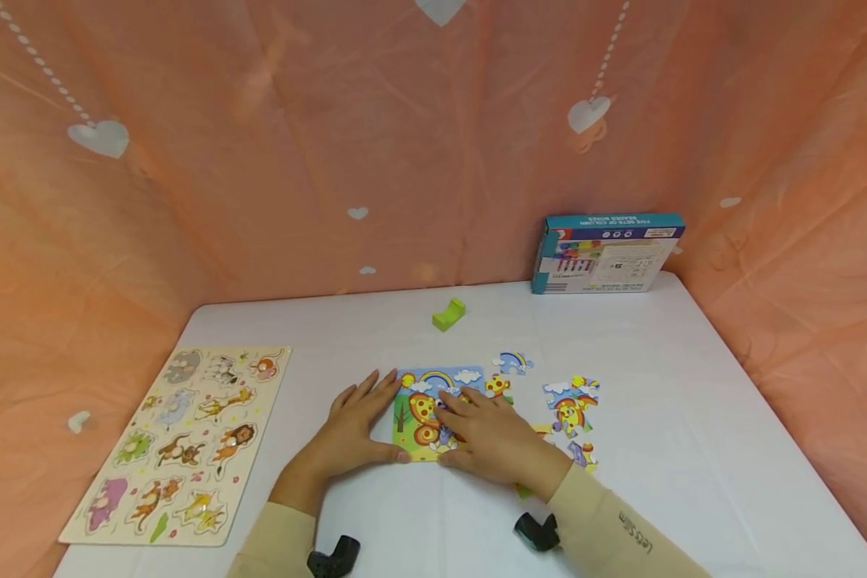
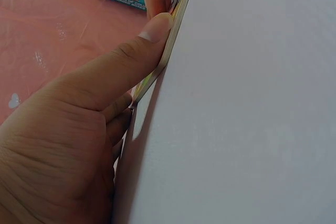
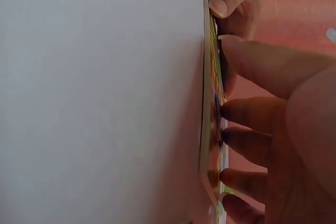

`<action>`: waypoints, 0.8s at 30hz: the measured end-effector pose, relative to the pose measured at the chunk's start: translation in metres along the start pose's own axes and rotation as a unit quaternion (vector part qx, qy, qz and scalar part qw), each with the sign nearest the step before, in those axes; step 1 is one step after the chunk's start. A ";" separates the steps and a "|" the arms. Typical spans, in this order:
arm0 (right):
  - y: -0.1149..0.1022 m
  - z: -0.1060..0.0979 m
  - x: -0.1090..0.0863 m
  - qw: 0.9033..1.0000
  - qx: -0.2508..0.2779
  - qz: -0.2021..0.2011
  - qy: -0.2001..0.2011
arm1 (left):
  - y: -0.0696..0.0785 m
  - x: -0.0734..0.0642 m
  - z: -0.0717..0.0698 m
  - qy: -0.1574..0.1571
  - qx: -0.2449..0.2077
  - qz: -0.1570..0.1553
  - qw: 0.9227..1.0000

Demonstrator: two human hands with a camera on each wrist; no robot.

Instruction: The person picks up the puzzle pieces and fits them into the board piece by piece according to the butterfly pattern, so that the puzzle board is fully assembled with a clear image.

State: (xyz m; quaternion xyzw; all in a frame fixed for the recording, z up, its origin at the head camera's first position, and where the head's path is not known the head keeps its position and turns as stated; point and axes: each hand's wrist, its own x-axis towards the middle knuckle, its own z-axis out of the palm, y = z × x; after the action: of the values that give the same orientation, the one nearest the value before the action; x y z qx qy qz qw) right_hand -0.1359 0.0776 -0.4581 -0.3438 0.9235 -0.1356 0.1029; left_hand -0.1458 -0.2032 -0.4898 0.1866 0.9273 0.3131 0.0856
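Touching a puzzle board (image 1: pixel 405 437), the left hand (image 1: pixel 356 427) at its edge and right hand (image 1: pixel 493 433) atop it have outstretched fingers.

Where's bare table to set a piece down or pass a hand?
Bare: the white table right of the loose pieces, out to its right edge; also the patch between the animal board and left hand, running up toward the green block. Crowded: the puzzle board, with both hands at it, and the pieces beside the right hand.
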 end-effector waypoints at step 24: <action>0.024 -0.020 -0.006 0.979 0.185 0.022 0.083 | 0.000 0.000 0.000 0.001 -0.006 0.004 1.000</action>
State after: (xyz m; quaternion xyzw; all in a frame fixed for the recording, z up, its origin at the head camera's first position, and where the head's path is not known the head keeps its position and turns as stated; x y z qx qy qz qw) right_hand -0.1520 0.1026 -0.4467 -0.2862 0.8952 -0.3295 0.0905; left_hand -0.1454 -0.2033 -0.4893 0.1895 0.9248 0.3189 0.0848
